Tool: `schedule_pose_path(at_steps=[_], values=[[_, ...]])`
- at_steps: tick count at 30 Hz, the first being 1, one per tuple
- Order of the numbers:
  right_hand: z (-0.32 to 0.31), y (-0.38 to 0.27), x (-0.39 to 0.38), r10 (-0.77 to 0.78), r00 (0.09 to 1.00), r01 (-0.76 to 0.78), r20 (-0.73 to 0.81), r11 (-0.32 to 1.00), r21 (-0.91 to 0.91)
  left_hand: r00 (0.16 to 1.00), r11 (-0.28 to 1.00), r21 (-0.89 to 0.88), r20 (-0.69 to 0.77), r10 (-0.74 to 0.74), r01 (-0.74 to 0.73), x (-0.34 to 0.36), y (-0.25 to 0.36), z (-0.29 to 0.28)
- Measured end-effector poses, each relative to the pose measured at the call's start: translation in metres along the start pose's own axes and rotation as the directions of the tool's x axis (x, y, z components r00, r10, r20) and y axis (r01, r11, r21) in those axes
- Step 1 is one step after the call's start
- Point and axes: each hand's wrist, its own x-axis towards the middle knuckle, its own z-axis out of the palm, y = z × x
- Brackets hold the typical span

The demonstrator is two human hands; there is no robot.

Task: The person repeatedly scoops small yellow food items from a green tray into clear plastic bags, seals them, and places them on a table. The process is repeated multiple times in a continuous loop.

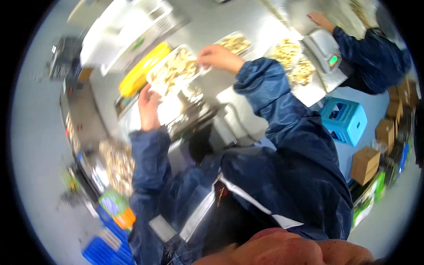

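Note:
A white tray [190, 80] heaped with pale brownish slices, which look like mushrooms, lies tilted in front of me. My left hand [149, 108] is at its near-left corner, thumb and fingers closed on the edge. At its right edge, my right hand [220, 58] has its fingers bent and closed on the rim. Blur hides the exact grip and whether film lies between the fingers. Just below the tray stands a shiny metal-topped device [190, 117] with bright reflections. A long yellow bundle [143, 70] rests along the tray's far-left side.
White plastic crates [128, 37] stand at the far left. Another filled tray [235, 43] lies beyond my right hand. Two more heaps of slices [303, 70] sit near a scale [321, 49], beside a co-worker's arm [369, 57]. A blue stool [353, 121] and cardboard boxes [365, 164] stand right.

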Motion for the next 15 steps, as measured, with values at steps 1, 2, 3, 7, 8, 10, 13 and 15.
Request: schedule_pose_path(at_steps=[1, 2, 3, 7, 8, 10, 13, 15], values=[[0.018, 0.004, -0.001, 0.016, 1.0, -0.016, 0.0, 1.0, -0.009, 0.998, 0.999, 0.026, 0.034, 0.044, -0.045, -0.004, -0.008, -0.02], [0.041, 0.009, -0.001, 0.029, 0.999, -0.03, 0.034, 0.999, 0.021, 0.999, 0.999, 0.024, 0.005, 0.038, -0.038, -0.008, -0.018, -0.041], [0.067, 0.016, -0.001, 0.042, 0.998, -0.044, 0.055, 0.998, 0.04, 0.999, 0.998, 0.064, -0.032, -0.012, 0.014, -0.013, -0.029, -0.064], [0.133, 0.046, 0.003, 0.139, 0.985, -0.124, 0.103, 0.982, -0.139, 0.992, 0.982, 0.153, -0.08, -0.1, 0.111, -0.017, -0.07, -0.126], [0.14, 0.053, 0.01, 0.131, 0.99, -0.115, 0.057, 0.968, -0.223, 0.995, 0.986, 0.138, -0.042, -0.089, 0.094, -0.004, -0.084, -0.131], [0.152, 0.071, 0.013, 0.149, 0.989, -0.143, -0.003, 0.948, -0.284, 0.988, 0.972, 0.176, -0.003, -0.155, 0.153, 0.003, -0.106, -0.138], [0.165, 0.09, 0.026, 0.077, 0.997, -0.075, -0.01, 0.915, -0.396, 0.995, 0.964, 0.249, -0.048, -0.086, 0.095, 0.015, -0.135, -0.147], [0.171, 0.095, 0.036, 0.006, 0.998, -0.037, -0.065, 0.872, -0.487, 0.999, 0.962, 0.27, -0.036, -0.031, 0.039, 0.03, -0.148, -0.148]])
